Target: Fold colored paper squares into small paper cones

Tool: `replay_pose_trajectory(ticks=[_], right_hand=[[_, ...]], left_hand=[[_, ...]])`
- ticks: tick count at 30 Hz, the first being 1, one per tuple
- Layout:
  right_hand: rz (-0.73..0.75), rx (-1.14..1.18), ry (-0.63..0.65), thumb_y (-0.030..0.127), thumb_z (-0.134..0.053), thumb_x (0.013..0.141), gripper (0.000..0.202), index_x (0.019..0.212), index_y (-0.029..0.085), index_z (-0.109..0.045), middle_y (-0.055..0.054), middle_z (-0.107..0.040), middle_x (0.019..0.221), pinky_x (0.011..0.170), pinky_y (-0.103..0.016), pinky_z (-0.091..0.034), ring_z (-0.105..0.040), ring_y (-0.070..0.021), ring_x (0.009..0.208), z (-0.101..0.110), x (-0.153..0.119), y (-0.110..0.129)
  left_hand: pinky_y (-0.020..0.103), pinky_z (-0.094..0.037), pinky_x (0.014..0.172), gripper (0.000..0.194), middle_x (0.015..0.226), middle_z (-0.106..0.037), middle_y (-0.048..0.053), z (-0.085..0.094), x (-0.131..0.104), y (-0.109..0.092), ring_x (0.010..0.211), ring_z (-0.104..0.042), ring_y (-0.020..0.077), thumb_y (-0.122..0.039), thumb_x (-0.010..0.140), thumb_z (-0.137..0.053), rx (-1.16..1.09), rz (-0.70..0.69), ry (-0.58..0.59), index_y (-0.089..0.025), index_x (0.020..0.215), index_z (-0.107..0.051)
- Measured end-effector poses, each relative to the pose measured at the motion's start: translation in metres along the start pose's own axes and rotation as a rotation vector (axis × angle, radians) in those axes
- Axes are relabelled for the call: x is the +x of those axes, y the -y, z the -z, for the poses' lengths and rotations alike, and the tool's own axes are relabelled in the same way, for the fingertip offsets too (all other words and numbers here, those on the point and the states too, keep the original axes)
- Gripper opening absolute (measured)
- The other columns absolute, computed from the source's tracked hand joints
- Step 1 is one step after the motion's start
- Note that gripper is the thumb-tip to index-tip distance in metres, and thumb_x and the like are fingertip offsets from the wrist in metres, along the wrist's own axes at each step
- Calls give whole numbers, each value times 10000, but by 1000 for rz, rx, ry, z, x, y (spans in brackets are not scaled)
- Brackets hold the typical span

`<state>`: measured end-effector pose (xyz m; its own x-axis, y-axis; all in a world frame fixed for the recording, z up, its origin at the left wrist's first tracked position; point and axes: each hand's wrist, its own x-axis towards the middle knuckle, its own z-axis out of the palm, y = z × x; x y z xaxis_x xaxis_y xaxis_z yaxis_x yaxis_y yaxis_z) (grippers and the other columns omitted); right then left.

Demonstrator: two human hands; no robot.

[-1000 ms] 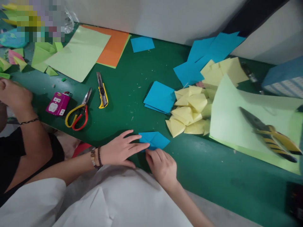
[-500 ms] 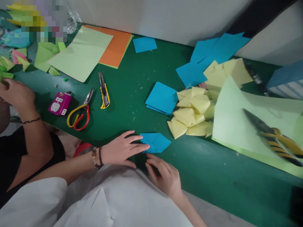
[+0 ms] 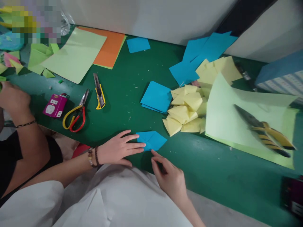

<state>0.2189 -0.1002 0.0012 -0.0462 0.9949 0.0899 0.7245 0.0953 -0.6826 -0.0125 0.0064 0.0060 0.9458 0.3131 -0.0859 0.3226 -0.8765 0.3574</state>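
A blue folded paper (image 3: pixel 152 140) with a pointed right end lies flat on the green table (image 3: pixel 113 116). My left hand (image 3: pixel 119 147) is spread flat, its fingertips resting on the paper's left part. My right hand (image 3: pixel 169 173) is at the paper's lower edge, index fingertip touching it, thumb and finger drawn close together; nothing shows between them. Above the folded piece sits a stack of blue squares (image 3: pixel 156 96), beside a pile of yellow folded pieces (image 3: pixel 187 108).
Scissors (image 3: pixel 77 115), a yellow cutter (image 3: pixel 99 93) and a purple socket block (image 3: pixel 55 106) lie left. Large black-and-yellow scissors (image 3: pixel 267 130) rest on green sheets at right. Another person's hand (image 3: pixel 14 97) is at the far left.
My right hand has moved slightly right and up along the paper's lower edge. My left hand stays spread on the paper. The whole view has shifted a little.
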Motion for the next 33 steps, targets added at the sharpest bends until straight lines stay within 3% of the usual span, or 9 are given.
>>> replay_pose_trajectory(ticks=[4, 7, 9, 12, 17, 21, 25, 28, 33], right_hand=[[-105, -44, -46, 254, -555, 909, 94, 861, 214, -625, -42, -755, 1037, 422, -207, -474, -517, -60, 378, 10, -1, -2], [-95, -65, -88, 250, -564, 908, 82, 858, 210, -615, -45, -757, 1021, 410, -195, -452, -449, -44, 363, 18, 1, -8], [-33, -106, -154, 220, -584, 896, 33, 900, 207, -613, -52, -749, 1033, 445, -190, -465, -471, -45, 404, 22, 6, -16], [129, -257, -218, 157, -615, 868, 168, 1030, 202, -623, -96, -704, 1133, 589, -225, -524, -604, -93, 603, 26, 20, -31], [449, -371, -54, 88, -573, 869, 275, 1081, 241, -660, -130, -623, 1261, 721, -333, -545, -618, -169, 805, 28, 39, -48], [536, -341, -3, 108, -605, 859, 213, 980, 250, -707, -100, -652, 1240, 794, -378, -532, -598, -231, 976, 30, 38, -50], [588, -306, 39, 120, -615, 863, 167, 952, 226, -710, -61, -701, 1175, 821, -363, -502, -578, -237, 1064, 28, 32, -48], [612, -255, 60, 103, -619, 858, 156, 954, 199, -695, -42, -730, 1103, 832, -350, -491, -582, -227, 1072, 26, 33, -45], [570, -157, 43, 96, -609, 868, 178, 989, 209, -676, -19, -752, 948, 824, -333, -488, -609, -203, 1022, 23, 46, -43]], left_hand=[[479, -178, 1175, 607, 1494, -443, 12, 0, 0, 1, 1382, -356, 275, -612, 901, -494, -10, -9, -8, -257, 1393, -482], [483, -201, 1164, 582, 1490, -449, 3, 1, 0, 4, 1372, -369, 280, -619, 894, -502, -21, -27, -21, -280, 1366, -513], [482, -231, 1152, 559, 1462, -485, 4, 2, 1, 9, 1357, -392, 283, -621, 887, -513, -31, -57, -36, -283, 1330, -551], [464, -270, 1143, 489, 1372, -581, 17, 4, 4, 18, 1340, -424, 281, -614, 873, -543, -49, -125, -73, -257, 1186, -660], [456, -281, 1152, 406, 1239, -674, 19, 9, 14, 29, 1338, -445, 270, -585, 881, -555, -54, -185, -131, -220, 926, -727], [505, -273, 1152, 473, 1271, -651, 51, 13, 16, 26, 1340, -437, 298, -618, 889, -510, 19, -152, -138, -229, 1084, -695], [542, -255, 1158, 546, 1381, -564, 77, 12, 13, 12, 1378, -378, 321, -626, 892, -490, 93, -65, -129, -210, 1216, -631], [489, -268, 1176, 516, 1430, -517, 85, 4, 11, 2, 1381, -381, 294, -549, 907, -534, 108, -30, -116, -159, 1234, -616], [406, -355, 1140, 462, 1346, -592, 95, -6, 9, -2, 1283, -504, 247, -465, 921, -558, 71, -35, -149, -127, 1231, -616]])
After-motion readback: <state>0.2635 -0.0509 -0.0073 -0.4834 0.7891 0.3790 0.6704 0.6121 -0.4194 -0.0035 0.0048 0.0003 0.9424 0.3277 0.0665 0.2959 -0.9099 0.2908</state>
